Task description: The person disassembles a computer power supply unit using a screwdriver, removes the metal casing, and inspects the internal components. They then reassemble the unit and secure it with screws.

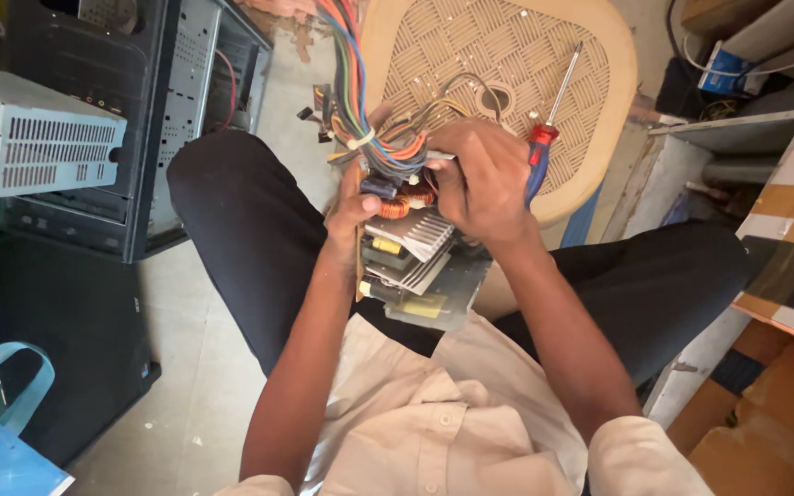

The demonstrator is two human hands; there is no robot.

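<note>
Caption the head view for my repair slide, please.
Left hand steadies a power supply board on the lap; right hand grips its wire bundle, holding a screwdriver.

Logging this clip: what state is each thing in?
Left hand: gripping the circuit board's edge.
Right hand: holding the screwdriver, fingers on the board.
Circuit board: bare, out of its casing, held over the lap.
Screwdriver: tip pointing up, away from the board.
Computer case: side panel off.
</note>
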